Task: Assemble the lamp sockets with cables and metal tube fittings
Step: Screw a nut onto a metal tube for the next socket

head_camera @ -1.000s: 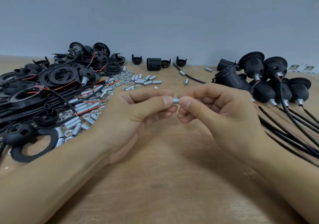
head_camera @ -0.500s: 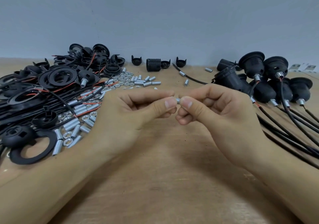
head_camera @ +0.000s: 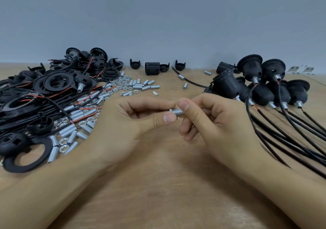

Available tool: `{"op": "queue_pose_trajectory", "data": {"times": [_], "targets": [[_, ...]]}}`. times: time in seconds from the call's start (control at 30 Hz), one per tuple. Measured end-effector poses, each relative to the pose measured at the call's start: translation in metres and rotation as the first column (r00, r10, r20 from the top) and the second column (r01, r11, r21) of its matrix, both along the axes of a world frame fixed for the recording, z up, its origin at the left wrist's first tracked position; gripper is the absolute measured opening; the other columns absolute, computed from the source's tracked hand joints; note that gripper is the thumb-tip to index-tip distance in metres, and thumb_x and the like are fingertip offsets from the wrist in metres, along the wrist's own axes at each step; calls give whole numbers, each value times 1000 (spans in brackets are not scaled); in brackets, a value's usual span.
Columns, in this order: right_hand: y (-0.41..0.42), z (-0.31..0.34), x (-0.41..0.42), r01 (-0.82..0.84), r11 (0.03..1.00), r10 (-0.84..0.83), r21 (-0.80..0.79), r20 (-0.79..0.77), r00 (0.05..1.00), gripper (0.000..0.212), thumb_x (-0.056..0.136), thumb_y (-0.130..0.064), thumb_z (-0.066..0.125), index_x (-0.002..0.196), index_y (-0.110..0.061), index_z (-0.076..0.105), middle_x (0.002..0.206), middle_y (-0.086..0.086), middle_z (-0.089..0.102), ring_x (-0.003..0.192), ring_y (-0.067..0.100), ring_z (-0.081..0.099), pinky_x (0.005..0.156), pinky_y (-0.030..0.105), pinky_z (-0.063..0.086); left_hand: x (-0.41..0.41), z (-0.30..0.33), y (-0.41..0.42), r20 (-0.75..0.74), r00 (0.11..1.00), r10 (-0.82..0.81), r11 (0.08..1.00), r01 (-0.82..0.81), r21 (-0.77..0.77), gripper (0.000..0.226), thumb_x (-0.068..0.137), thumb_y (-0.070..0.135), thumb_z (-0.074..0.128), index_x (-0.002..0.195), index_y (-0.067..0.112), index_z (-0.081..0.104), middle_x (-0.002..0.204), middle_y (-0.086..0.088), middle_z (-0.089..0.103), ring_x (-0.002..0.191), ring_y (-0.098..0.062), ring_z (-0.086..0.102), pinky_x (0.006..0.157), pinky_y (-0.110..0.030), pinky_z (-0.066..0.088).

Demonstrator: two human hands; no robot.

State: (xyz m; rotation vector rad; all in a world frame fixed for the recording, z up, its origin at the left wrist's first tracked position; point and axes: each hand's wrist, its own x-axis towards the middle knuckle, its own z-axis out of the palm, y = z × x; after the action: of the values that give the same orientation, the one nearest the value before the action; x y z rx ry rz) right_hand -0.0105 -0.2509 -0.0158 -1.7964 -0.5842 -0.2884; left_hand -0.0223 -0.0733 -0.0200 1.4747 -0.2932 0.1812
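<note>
More of the threaded metal tube now shows between both hands' pinching fingers than before.

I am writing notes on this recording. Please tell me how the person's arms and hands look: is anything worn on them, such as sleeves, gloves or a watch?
Both the left hand and the right hand are bare, with no gloves. No rings, watch or bracelet show. Both forearms are uncovered right to the edge of the picture, so no sleeve is visible. The fingernails are short and unpainted.
</note>
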Motion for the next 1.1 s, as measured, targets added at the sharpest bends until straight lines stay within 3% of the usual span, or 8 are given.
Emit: {"op": "queue_pose_trajectory", "data": {"times": [0.2,0.37,0.5,0.67,0.8,0.93,1.03,1.1], "targets": [[1,-1,4,48,996,-34,78,-163,986,30,93,-31,59,75,-8,65,56,7,65,43,21,62,46,36,55,1,2,2,83,996,-14,987,27,-158,28,67,11,79,95,14,77,87,-11,76,91,-27,73,81,-30,55],[-1,0,6,84,987,-56,139,-194,979,34,95,-28,58,73,-3,64,55,9,64,42,20,61,43,30,51,1,-2,3,56,995,-86,995,84,51,62,70,21,70,130,13,56,113,-8,73,112,-28,65,90,-34,49],[0,-1,5,99,983,-70,156,-180,981,34,96,-27,58,72,-3,64,53,8,63,39,19,59,42,24,48,0,-1,5,129,990,-55,998,57,-16,50,74,20,62,122,11,60,97,-11,75,106,-30,65,91,-36,49],[0,-1,6,101,983,-69,151,-202,977,34,96,-27,59,73,-2,64,52,8,63,39,20,58,41,27,49,-1,0,4,107,984,-139,989,133,61,63,72,22,63,133,10,52,115,-10,72,118,-28,61,94,-35,47],[0,-1,7,96,984,-64,149,-209,976,35,96,-27,58,73,-2,63,52,8,62,39,20,58,40,26,48,0,1,3,164,985,-63,998,63,7,50,75,20,59,124,10,58,91,-10,75,105,-24,66,92,-30,49],[1,-2,6,85,986,-55,140,-210,976,32,96,-26,58,71,-7,65,51,7,62,39,18,57,39,24,46,-4,1,-1,170,976,-133,978,102,180,60,78,24,61,135,10,49,117,-5,71,120,-23,61,98,-36,45],[0,-1,7,94,982,-55,163,-228,972,34,96,-26,58,72,-3,64,51,8,62,38,16,56,38,23,45,-6,3,2,204,973,-105,993,90,82,48,80,14,57,127,6,54,94,-9,74,105,-27,64,93,-34,47],[0,-2,6,87,983,-46,162,-243,969,35,96,-27,58,72,-2,64,51,7,62,38,17,56,38,23,45,-4,3,3,221,975,-32,997,15,78,44,77,14,62,121,9,58,97,-7,73,102,-24,65,88,-33,48]]}}
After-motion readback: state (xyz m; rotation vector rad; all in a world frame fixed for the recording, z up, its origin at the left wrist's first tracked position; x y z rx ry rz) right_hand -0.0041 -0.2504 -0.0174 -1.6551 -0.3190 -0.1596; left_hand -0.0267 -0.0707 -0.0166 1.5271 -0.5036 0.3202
